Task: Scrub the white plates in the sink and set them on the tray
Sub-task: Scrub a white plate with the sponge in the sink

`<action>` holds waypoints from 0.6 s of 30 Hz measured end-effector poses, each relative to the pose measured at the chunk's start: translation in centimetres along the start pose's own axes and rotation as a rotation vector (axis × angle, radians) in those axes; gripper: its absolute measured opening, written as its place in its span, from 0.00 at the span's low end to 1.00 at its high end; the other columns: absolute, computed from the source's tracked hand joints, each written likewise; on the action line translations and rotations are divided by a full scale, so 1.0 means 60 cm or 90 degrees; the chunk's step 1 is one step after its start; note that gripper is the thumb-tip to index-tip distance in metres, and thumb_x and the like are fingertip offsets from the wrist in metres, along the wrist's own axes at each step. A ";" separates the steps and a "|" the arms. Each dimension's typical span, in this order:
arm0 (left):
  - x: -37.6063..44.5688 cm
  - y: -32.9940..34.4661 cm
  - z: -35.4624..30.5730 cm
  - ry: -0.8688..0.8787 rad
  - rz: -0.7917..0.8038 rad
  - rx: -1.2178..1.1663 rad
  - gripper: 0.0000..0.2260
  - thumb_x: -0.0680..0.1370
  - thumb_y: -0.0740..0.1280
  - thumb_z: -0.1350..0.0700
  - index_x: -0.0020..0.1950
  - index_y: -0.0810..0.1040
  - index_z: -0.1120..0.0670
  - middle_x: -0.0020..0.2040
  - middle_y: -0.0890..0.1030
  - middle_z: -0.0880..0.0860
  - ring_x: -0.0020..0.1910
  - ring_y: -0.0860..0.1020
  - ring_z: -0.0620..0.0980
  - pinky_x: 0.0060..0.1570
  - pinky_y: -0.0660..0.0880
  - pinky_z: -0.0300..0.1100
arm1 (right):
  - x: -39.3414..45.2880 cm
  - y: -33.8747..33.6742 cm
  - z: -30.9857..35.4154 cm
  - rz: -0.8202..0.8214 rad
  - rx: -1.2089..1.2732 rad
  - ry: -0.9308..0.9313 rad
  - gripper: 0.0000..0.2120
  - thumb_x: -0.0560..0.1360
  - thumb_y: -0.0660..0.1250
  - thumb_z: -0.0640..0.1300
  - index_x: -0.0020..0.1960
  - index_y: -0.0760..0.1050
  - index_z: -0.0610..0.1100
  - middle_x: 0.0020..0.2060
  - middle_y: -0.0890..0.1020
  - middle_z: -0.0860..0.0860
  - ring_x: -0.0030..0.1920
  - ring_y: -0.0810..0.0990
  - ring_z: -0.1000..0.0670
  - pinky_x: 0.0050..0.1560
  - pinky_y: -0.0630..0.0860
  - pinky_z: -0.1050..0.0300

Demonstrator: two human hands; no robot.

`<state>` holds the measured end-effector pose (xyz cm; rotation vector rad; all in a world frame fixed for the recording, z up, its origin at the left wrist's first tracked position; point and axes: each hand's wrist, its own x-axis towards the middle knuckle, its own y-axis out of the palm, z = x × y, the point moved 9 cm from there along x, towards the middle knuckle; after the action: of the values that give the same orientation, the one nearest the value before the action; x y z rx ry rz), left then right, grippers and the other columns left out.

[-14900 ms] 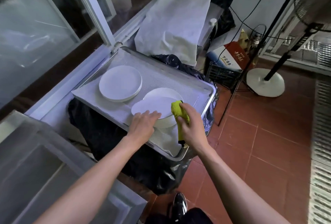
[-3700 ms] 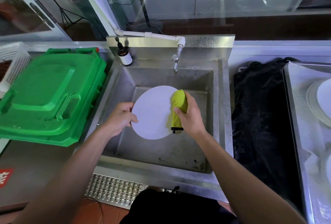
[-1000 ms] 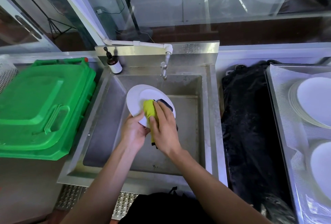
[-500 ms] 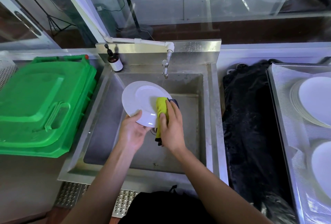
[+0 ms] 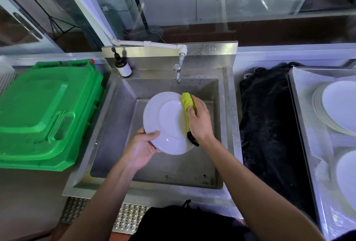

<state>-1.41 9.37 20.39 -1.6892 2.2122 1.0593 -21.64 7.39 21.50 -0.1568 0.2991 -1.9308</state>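
Holding plate (image 5: 169, 123) over sink (image 5: 115, 134), stacked plates (image 5: 335, 109) in tray (image 5: 300, 117)

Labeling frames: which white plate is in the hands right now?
The plate over the sink, left hand gripping its rim. The others lie on the tray.

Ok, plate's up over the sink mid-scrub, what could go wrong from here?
The left hand grips the plate only at its lower edge, so pressure from the sponge in the right hand might lever it loose into the steel sink. The tray sits off right past black plastic; that carry risks a slip.
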 end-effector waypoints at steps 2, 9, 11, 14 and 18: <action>-0.003 0.007 0.001 -0.006 0.013 0.037 0.21 0.74 0.66 0.66 0.68 0.75 0.61 0.63 0.82 0.59 0.60 0.82 0.61 0.47 0.82 0.61 | 0.006 -0.001 0.007 0.009 -0.010 -0.009 0.19 0.82 0.56 0.45 0.72 0.71 0.54 0.66 0.73 0.61 0.67 0.68 0.57 0.70 0.66 0.53; -0.007 0.025 -0.001 -0.025 0.005 0.168 0.27 0.68 0.70 0.64 0.66 0.74 0.68 0.62 0.81 0.66 0.61 0.79 0.69 0.53 0.78 0.67 | 0.005 0.018 0.054 0.053 -0.086 -0.101 0.22 0.81 0.57 0.43 0.75 0.68 0.50 0.72 0.71 0.54 0.73 0.66 0.50 0.73 0.64 0.45; -0.006 0.031 0.001 -0.028 0.006 0.176 0.27 0.68 0.70 0.65 0.67 0.73 0.70 0.62 0.80 0.69 0.60 0.78 0.70 0.59 0.73 0.72 | -0.004 0.028 0.075 0.059 -0.119 -0.145 0.22 0.81 0.58 0.43 0.75 0.68 0.48 0.73 0.70 0.52 0.74 0.65 0.49 0.74 0.62 0.45; -0.006 0.037 0.000 -0.026 0.013 0.176 0.25 0.68 0.71 0.65 0.64 0.75 0.69 0.58 0.82 0.68 0.55 0.81 0.66 0.54 0.77 0.65 | -0.021 0.042 0.101 0.076 -0.142 -0.193 0.23 0.80 0.59 0.43 0.75 0.69 0.47 0.73 0.70 0.51 0.74 0.64 0.48 0.74 0.60 0.44; -0.003 0.041 -0.007 -0.009 0.031 0.180 0.18 0.68 0.71 0.70 0.58 0.79 0.64 0.49 0.85 0.61 0.47 0.84 0.60 0.42 0.82 0.52 | -0.049 0.058 0.120 0.113 -0.146 -0.247 0.23 0.79 0.58 0.43 0.74 0.71 0.47 0.73 0.70 0.53 0.75 0.63 0.48 0.74 0.58 0.45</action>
<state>-3.46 9.51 21.87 -1.5093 2.2770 0.7222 -15.62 7.97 27.51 -0.6265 0.2634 -1.6455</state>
